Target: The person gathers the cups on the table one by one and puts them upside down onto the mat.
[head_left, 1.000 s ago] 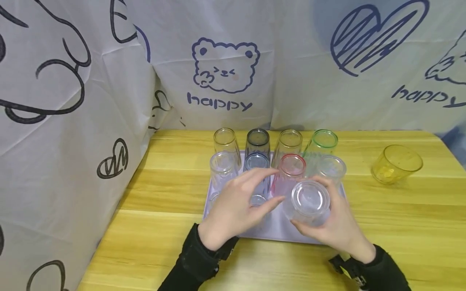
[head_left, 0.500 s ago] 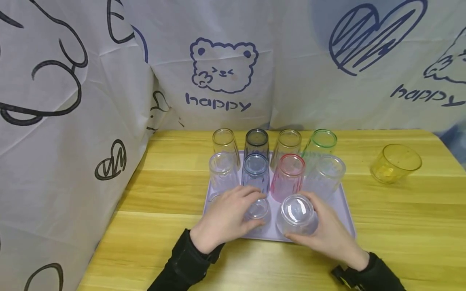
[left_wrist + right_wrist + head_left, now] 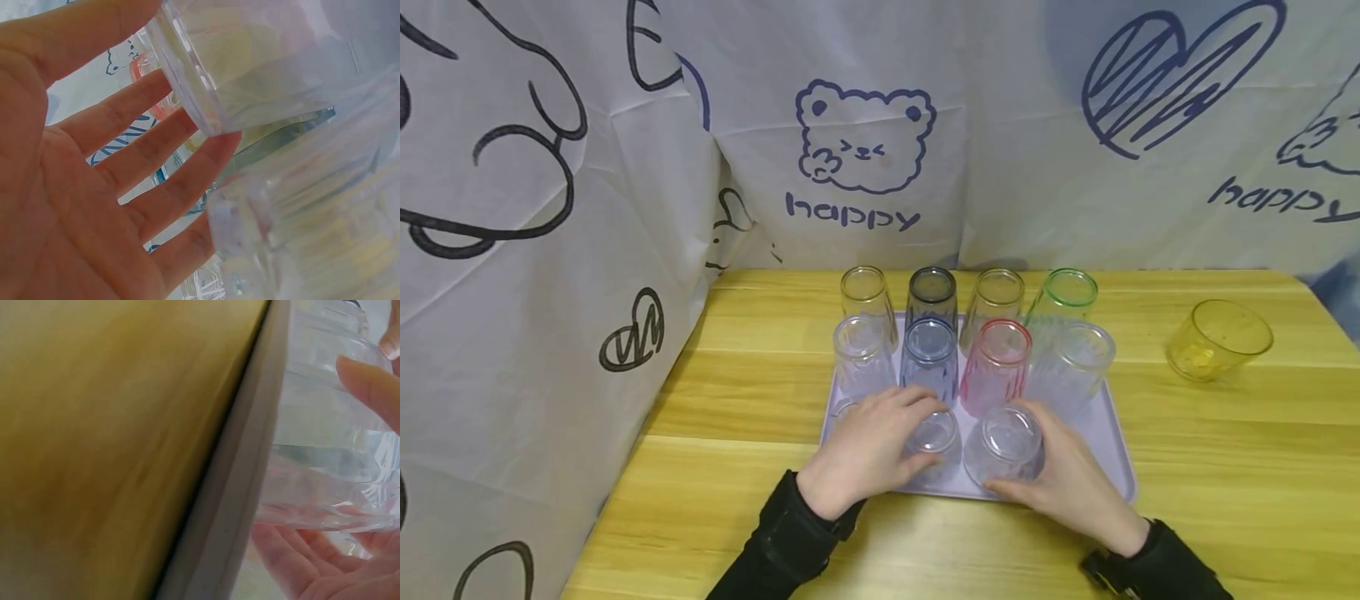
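Observation:
My right hand (image 3: 1063,471) holds an upside-down clear glass (image 3: 1004,450) at the front of the lilac tray (image 3: 1112,450), thumb on the near side and fingers behind. In the right wrist view, this glass (image 3: 331,444) stands right at the tray rim, with the thumb and fingers on either side. My left hand (image 3: 868,454) curves its thumb and fingers round the neighbouring clear glass (image 3: 936,442). In the left wrist view, its fingertips reach behind that glass's edge (image 3: 200,94). Another clear glass (image 3: 844,408) at front left is mostly hidden by my left hand.
Behind are two rows of upturned glasses, among them a blue glass (image 3: 929,358), a pink glass (image 3: 998,367) and a green-rimmed glass (image 3: 1070,292). A yellow cup (image 3: 1217,342) stands on the wooden table (image 3: 1240,467) at right. Printed cloth (image 3: 1030,192) hangs behind.
My right hand has lowered its clear glass, moving it left and nearer, to the tray front. My left hand has moved down and left to the neighbouring clear glass.

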A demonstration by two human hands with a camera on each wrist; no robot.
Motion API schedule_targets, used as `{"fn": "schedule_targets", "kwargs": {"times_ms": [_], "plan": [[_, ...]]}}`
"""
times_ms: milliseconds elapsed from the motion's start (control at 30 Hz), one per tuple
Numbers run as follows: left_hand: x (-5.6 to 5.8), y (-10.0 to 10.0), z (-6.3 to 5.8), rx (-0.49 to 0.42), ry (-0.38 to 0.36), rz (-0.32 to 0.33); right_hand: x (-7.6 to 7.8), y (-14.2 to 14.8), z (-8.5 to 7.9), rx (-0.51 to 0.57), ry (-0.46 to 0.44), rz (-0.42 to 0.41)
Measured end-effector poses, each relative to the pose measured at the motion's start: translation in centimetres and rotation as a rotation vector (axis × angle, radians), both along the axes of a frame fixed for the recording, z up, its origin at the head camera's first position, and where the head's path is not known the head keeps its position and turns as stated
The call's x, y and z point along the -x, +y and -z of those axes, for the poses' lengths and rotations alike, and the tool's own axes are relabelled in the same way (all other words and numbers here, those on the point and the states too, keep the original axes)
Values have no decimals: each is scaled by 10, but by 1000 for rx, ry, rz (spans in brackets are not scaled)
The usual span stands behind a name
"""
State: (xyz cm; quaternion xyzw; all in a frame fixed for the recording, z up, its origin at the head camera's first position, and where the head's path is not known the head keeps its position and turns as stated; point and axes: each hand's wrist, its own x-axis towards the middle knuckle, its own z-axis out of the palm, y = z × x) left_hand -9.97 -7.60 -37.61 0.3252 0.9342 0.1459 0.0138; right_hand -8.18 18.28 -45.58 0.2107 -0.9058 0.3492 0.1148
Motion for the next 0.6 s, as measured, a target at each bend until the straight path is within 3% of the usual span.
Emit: {"fn": "schedule_targets", "kwargs": {"times_ms": [333, 600], "plan": [[0, 1, 0, 0, -7, -3, 1, -2, 1, -50, 7, 29], [2, -4, 1, -13, -25, -19, -1, 7, -12, -91, -146, 0]]}}
